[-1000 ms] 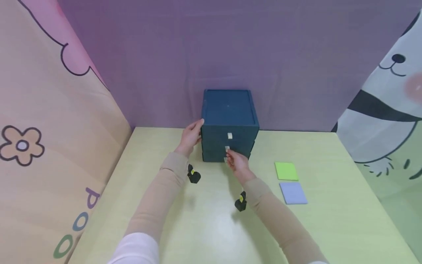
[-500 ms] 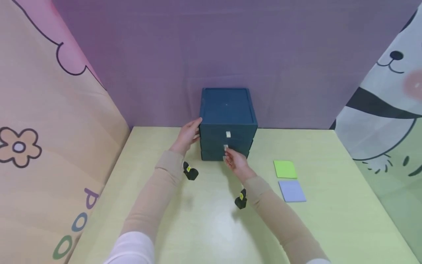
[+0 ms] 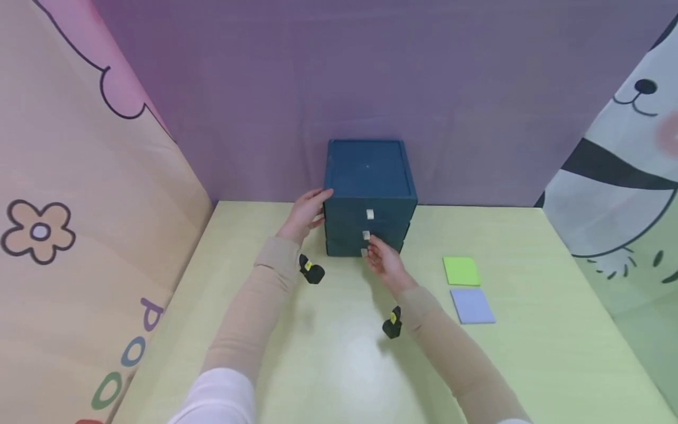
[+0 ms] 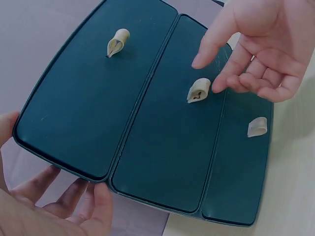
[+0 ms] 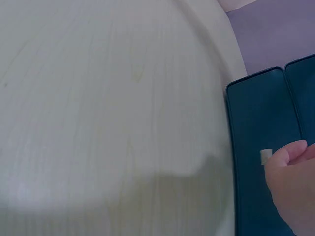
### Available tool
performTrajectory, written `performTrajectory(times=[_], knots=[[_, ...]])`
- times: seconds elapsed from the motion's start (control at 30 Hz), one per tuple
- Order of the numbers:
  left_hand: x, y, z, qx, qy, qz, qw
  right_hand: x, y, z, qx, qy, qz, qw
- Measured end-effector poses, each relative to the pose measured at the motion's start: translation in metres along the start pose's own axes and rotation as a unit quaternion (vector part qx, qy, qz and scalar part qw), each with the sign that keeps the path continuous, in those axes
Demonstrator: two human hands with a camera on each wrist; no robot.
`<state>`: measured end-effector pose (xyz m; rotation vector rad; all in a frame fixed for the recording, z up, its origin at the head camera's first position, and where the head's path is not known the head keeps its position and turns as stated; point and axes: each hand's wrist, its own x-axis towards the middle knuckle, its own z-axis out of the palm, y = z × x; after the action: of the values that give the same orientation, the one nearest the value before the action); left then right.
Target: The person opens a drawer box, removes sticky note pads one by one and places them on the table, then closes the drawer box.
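A dark blue cabinet (image 3: 371,171) with three drawers stands against the purple backdrop, its drawers pushed in. Each drawer front carries a looped cream pull tab: the top tab (image 3: 370,214), the middle tab (image 4: 199,90) and the bottom tab (image 5: 266,156). My left hand (image 3: 304,214) holds the cabinet's left side near the upper front corner, thumb on the top edge, fingers bent against the side. My right hand (image 3: 388,264) is just right of the middle tab. In the left wrist view its thumb and forefinger stand apart, with nothing between them.
On the pale wooden table (image 3: 333,341), a green square pad (image 3: 461,271) and a lavender square pad (image 3: 473,306) lie right of the cabinet. Small black devices with yellow marks hang by both wrists. Printed cloth walls border the table on both sides.
My right fingertips were at the middle tab and have come off it slightly to the right. The left thumb has shifted a little further onto the cabinet's top edge. The drawers look unmoved.
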<state>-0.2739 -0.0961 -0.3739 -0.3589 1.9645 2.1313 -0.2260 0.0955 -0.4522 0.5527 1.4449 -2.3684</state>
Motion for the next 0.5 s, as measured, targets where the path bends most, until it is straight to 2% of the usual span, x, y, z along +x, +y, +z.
performTrajectory(times=[0.07,0.17,0.3,0.4,0.47,0.5], knots=[[-0.001,0.001,0.000,-0.008,0.001,-0.003,1.0000,0.007,0.005,-0.005,-0.009,0.012,0.000,0.9999],[-0.001,0.001,0.000,-0.015,0.004,-0.003,0.9999,0.025,0.015,-0.022,0.011,-0.011,-0.006,0.9999],[0.001,0.000,0.001,-0.017,0.009,-0.005,0.9998,0.125,0.065,-0.086,0.042,-0.048,-0.003,0.9980],[0.002,-0.001,0.001,-0.020,0.011,-0.009,0.9997,0.206,0.103,-0.131,0.036,-0.045,0.017,0.9982],[0.003,-0.002,0.002,-0.022,0.011,-0.010,0.9996,0.218,0.111,-0.138,0.030,-0.044,0.026,0.9982],[0.003,-0.002,0.002,-0.023,0.011,-0.010,0.9996,0.196,0.103,-0.128,0.027,-0.044,0.030,0.9982]])
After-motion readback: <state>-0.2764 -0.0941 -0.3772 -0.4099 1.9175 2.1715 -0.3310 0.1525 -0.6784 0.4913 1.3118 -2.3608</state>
